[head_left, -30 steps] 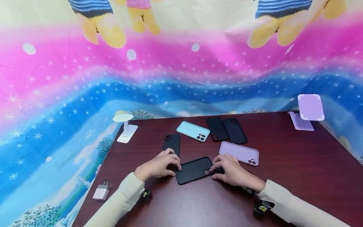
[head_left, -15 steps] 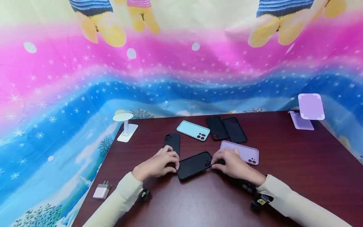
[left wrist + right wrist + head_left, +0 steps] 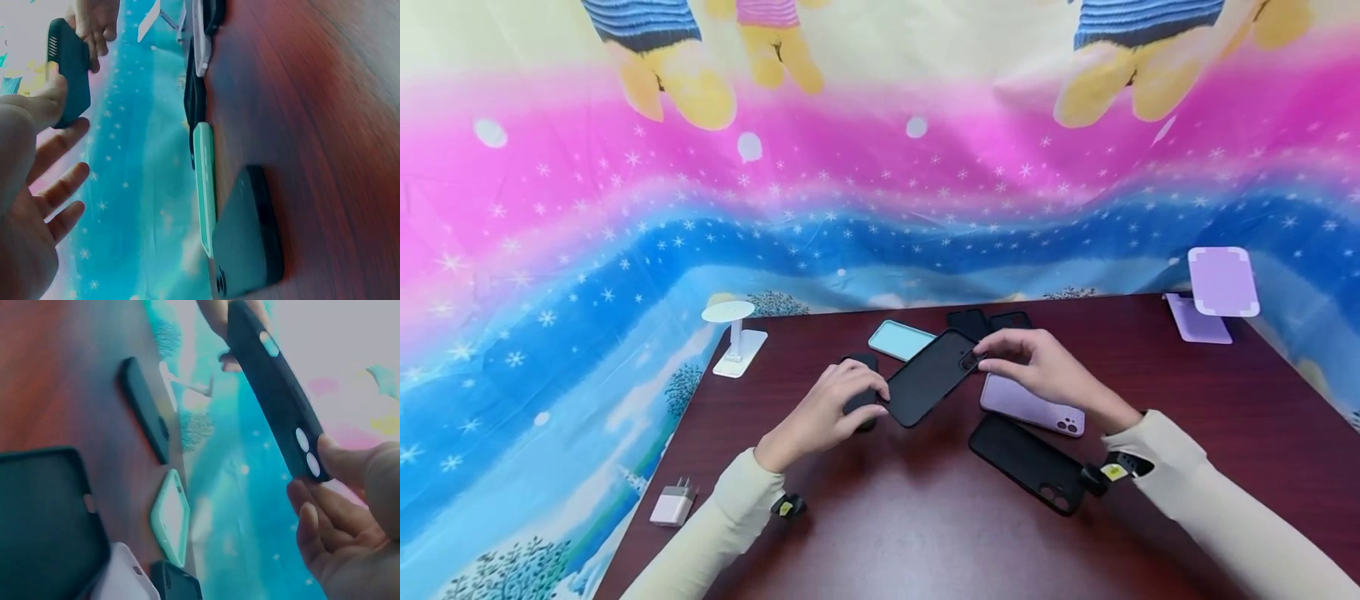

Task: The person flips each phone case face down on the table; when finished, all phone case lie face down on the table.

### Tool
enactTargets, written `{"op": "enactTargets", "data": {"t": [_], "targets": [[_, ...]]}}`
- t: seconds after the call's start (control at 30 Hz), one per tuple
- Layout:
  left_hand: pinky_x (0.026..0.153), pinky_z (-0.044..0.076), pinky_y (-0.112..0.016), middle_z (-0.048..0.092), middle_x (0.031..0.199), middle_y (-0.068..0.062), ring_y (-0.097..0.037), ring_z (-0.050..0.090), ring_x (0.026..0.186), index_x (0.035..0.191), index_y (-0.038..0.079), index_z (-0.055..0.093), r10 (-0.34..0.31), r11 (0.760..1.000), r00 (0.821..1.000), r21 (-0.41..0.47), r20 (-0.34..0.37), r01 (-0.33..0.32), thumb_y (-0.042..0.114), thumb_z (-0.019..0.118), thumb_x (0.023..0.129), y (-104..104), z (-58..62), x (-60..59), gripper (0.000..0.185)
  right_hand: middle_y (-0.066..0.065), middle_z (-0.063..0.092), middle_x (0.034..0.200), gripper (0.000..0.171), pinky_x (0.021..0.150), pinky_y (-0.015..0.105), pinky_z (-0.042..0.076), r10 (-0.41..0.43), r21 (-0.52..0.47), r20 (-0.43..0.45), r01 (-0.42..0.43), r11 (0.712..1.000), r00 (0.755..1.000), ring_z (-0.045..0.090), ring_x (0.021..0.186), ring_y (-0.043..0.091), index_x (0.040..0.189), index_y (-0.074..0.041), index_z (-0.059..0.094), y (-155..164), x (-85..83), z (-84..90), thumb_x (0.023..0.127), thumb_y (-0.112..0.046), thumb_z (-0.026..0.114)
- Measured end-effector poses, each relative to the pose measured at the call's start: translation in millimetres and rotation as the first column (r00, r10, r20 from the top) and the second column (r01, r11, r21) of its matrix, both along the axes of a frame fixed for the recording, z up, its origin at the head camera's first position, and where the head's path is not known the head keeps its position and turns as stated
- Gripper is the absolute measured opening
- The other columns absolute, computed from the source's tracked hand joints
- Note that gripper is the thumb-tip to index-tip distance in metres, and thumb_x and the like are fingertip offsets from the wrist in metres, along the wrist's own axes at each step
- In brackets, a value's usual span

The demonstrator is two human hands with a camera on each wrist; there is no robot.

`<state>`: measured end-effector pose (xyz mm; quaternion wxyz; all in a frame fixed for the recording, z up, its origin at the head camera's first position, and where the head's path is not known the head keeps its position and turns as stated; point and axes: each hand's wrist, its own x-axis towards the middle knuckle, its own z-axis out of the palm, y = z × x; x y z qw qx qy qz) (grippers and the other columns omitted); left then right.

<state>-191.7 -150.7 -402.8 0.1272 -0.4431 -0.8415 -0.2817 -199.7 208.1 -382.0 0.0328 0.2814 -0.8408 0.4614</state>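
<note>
Above the table, a black phone case [image 3: 928, 379] is lifted and tilted between both hands. My left hand [image 3: 827, 408] pinches its lower left end between thumb and fingers. At the camera-cutout end, my right hand [image 3: 1048, 371] pinches the edge. The left wrist view shows the left hand's other fingers [image 3: 65, 187] spread away from the case. A dark case [image 3: 861, 390] lies partly hidden behind the left hand. Below the right hand are a lilac case [image 3: 1022, 404] and, nearer, another black case [image 3: 1026, 462] lying on the table.
Behind the lifted case lie a mint-green case [image 3: 901, 340] and two more black cases, partly covered. A white stand [image 3: 739, 354] is at the back left, a lilac stand [image 3: 1198, 323] at the back right. A charger plug [image 3: 672, 504] sits near the left edge.
Both hands have raised the black case off the table, moving it back and tilting its right end up. The black case near the right wrist, earlier mostly hidden, now shows.
</note>
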Motion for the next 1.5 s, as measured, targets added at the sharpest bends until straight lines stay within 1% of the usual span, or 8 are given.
{"op": "enactTargets", "data": {"t": [0.2,0.33,0.47,0.73,0.97,1.17,1.3,1.5], "targets": [[0.095,0.045,-0.041,0.069,0.100,0.008,-0.011,0.058,0.104,0.102,0.021,0.069,-0.076,0.988,0.996,0.134,-0.035,0.080,0.019,0.082,0.088,19,3.3,-2.4,0.019,0.013,0.073,0.122,0.037,0.076,0.029,0.060,0.026,-0.085,0.123,-0.016,0.996,0.992,0.074,0.098,0.008,0.137,-0.014,0.063,11,-13.3,8.6,0.101,-0.018,0.067],[0.097,0.048,-0.040,0.071,0.102,0.007,-0.010,0.062,0.105,0.100,0.021,0.070,-0.118,0.977,0.992,0.173,-0.051,0.126,0.017,0.081,0.090,30,6.0,0.1,0.016,0.013,0.071,0.131,0.045,0.087,0.028,0.059,0.051,-0.139,0.169,-0.027,0.990,0.984,0.070,0.114,0.005,0.146,-0.010,0.056,17,-21.9,7.8,0.103,-0.018,0.064],[0.099,0.049,-0.037,0.071,0.102,0.008,-0.009,0.063,0.105,0.101,0.021,0.071,-0.134,0.973,0.989,0.183,-0.063,0.144,0.020,0.079,0.092,42,8.1,4.0,0.012,0.005,0.070,0.132,0.046,0.090,0.024,0.057,0.072,-0.186,0.202,-0.034,0.982,0.977,0.071,0.115,0.005,0.148,-0.007,0.053,23,-29.9,5.6,0.104,-0.017,0.062],[0.100,0.050,-0.035,0.074,0.108,0.006,-0.009,0.064,0.108,0.110,0.019,0.071,-0.096,0.975,0.995,0.195,-0.037,0.101,0.025,0.080,0.091,59,6.7,10.3,0.021,0.003,0.068,0.135,0.047,0.096,0.026,0.055,0.144,-0.212,0.253,-0.090,0.973,0.957,0.072,0.115,0.010,0.152,-0.008,0.050,28,-44.4,3.4,0.106,-0.019,0.058],[0.100,0.051,-0.031,0.073,0.103,0.007,-0.008,0.065,0.107,0.105,0.020,0.072,-0.092,0.962,0.995,0.257,-0.025,0.095,0.025,0.082,0.089,72,-0.4,14.8,0.020,-0.005,0.069,0.133,0.050,0.097,0.029,0.056,0.234,-0.282,0.290,-0.151,0.948,0.928,0.071,0.116,0.010,0.155,-0.004,0.043,28,-53.3,-1.6,0.108,-0.018,0.055],[0.094,0.054,-0.024,0.071,0.097,0.007,-0.004,0.065,0.098,0.097,0.020,0.072,-0.137,0.942,0.990,0.313,0.044,0.117,0.023,0.080,0.091,81,-2.3,18.9,0.011,-0.010,0.065,0.138,0.050,0.096,0.025,0.055,0.290,-0.347,0.315,-0.175,0.922,0.904,0.068,0.121,0.008,0.156,-0.004,0.040,30,-57.1,-12.9,0.109,-0.015,0.052],[0.088,0.056,-0.026,0.070,0.095,0.008,-0.006,0.066,0.093,0.094,0.020,0.072,-0.142,0.942,0.986,0.318,0.088,0.108,0.024,0.079,0.092,82,-2.6,21.5,0.008,-0.009,0.064,0.141,0.050,0.098,0.025,0.055,0.316,-0.364,0.310,-0.195,0.911,0.897,0.067,0.124,0.008,0.157,-0.004,0.039,30,-59.5,-19.3,0.109,-0.013,0.050],[0.077,0.057,-0.030,0.071,0.092,0.008,-0.003,0.064,0.086,0.094,0.022,0.073,-0.136,0.948,0.984,0.302,0.113,0.096,0.026,0.078,0.093,83,-4.3,21.9,0.007,-0.010,0.063,0.141,0.051,0.099,0.025,0.054,0.302,-0.343,0.318,-0.189,0.920,0.899,0.066,0.123,0.007,0.158,-0.006,0.038,30,-62.4,-22.5,0.109,-0.015,0.051]]}}
